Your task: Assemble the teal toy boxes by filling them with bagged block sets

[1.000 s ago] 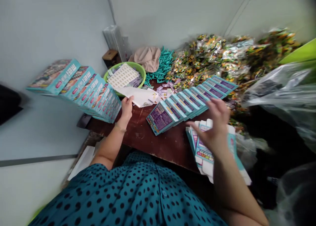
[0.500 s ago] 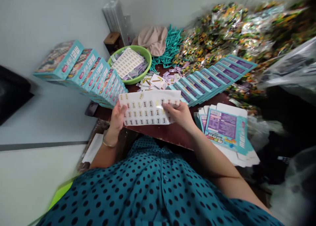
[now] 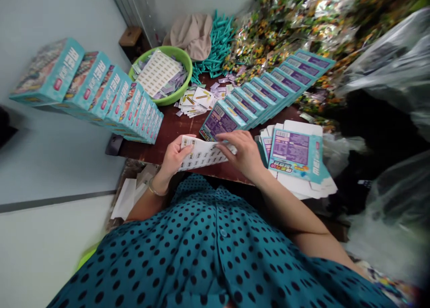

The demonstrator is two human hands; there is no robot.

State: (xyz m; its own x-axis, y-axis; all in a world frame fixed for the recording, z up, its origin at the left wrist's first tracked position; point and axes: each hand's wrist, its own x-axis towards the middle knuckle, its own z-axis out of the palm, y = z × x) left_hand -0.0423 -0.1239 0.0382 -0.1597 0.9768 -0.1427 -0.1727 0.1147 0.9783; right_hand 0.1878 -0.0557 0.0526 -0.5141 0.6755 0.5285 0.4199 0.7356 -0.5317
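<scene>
Both my hands hold a white sticker sheet (image 3: 200, 153) with rows of small round stickers, low over the near edge of the brown table (image 3: 168, 133). My left hand (image 3: 174, 155) grips its left end, thumb on top. My right hand (image 3: 243, 153) pinches its right end with fingers curled. Just behind the sheet lies a fanned row of teal boxes with purple backs (image 3: 262, 95). A pile of flat unfolded teal cartons (image 3: 295, 158) sits right of my right hand.
A row of closed teal boxes (image 3: 94, 90) leans at the left. A green bowl (image 3: 183, 81) of sticker sheets stands behind, with loose paper scraps (image 3: 198, 99), teal sticks (image 3: 215, 48), a beige cap (image 3: 190, 32) and a heap of shiny packets (image 3: 295, 21). Clear plastic bags (image 3: 389, 70) fill the right.
My left hand took the sticker sheet from the table and my right hand left the flat cartons to join it. The sheet has since come lower and tilted flatter.
</scene>
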